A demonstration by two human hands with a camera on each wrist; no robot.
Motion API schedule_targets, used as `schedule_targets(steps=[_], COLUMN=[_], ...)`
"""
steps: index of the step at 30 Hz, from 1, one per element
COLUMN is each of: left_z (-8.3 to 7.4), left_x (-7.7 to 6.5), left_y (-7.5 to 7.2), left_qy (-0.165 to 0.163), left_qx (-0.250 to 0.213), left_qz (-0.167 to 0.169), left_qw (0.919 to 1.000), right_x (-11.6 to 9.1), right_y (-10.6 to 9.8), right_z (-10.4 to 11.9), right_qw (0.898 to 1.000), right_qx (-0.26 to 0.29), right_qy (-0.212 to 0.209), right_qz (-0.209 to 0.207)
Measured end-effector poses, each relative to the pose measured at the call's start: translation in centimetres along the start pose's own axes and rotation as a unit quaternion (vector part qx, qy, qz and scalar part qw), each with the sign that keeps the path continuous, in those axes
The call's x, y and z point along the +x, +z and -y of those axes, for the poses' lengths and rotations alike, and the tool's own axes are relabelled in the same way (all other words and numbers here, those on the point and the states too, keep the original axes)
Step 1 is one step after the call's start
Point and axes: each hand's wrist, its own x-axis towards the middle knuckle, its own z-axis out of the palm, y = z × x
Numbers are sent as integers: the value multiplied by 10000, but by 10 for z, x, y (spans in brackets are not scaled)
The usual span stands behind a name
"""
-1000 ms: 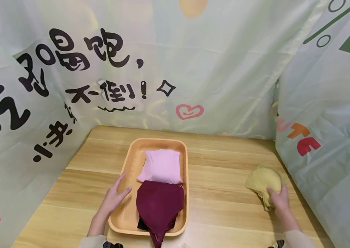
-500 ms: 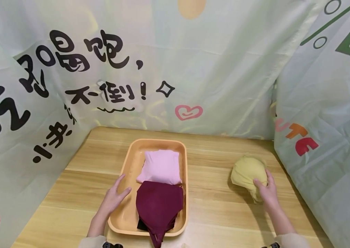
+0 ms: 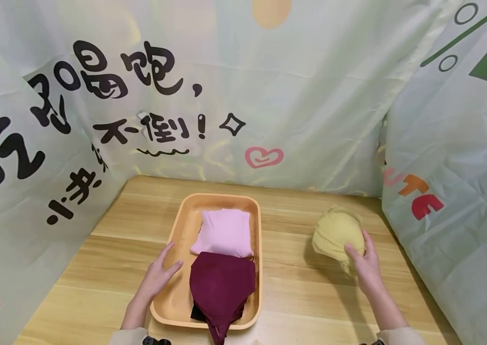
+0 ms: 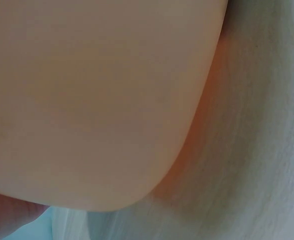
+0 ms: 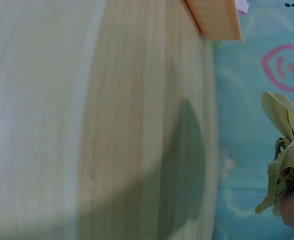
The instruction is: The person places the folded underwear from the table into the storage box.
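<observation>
My right hand grips a yellow bra folded into a dome, raised over the right side of the table, with a shadow below it. In the right wrist view its loose ends and folds hang at the right edge. My left hand rests at the left rim of an orange plastic tray, thumb over the inside and fingers spread. The tray's wall fills much of the left wrist view. A folded pink garment and a maroon bra-like garment lie inside it.
The maroon garment's narrow end hangs over the tray's front rim, and a black piece of cloth shows beneath it. Printed cloth walls off the back and sides of the wooden table.
My right hand has lifted the yellow bra off the right side of the table and carried it leftward. My left hand, the tray and its garments have stayed in place.
</observation>
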Motion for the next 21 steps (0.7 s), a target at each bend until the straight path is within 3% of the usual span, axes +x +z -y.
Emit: schedule_targets(steps=[21], left_z=[2], left_x=[1], left_y=[2], left_qy=[-16], left_qx=[41], left_qz=[-25], left_qw=[10000], right_x=[-5], right_y=[11], right_z=[16], right_qw=[9994], right_qx=[206], right_qy=[-262], right_qz=[23])
